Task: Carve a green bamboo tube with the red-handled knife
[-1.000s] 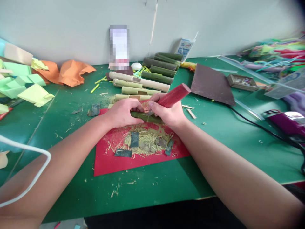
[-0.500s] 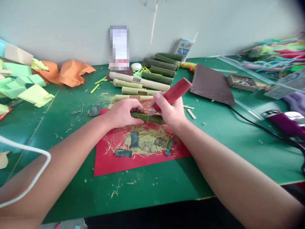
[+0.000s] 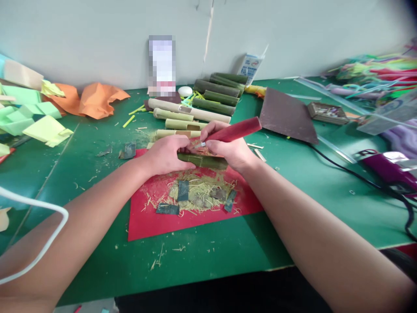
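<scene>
Green bamboo piece lies crosswise over the back part of a red sheet, which is spread on a green table. The left hand grasps its left end, with the thumb along the near side and the other fingers bent over the far side. The right hand is wrapped around a tool with a thick red handle; the handle slants up to the right, and a short metal tip points left toward the left hand's fingertips, just above the bamboo. Whether the tip touches the bamboo I cannot tell. The right hand sits close by the bamboo's right end.

Nearer the front of the sheet is a heap of pale shavings, with dark strips lying on and around it. Behind the hands, several pale bamboo lengths, some with cut notches, lie roughly side by side, and darker green bamboo lengths lie farther back near the wall. A brown board rests to the right of these, and crumpled orange paper lies well apart on the left
</scene>
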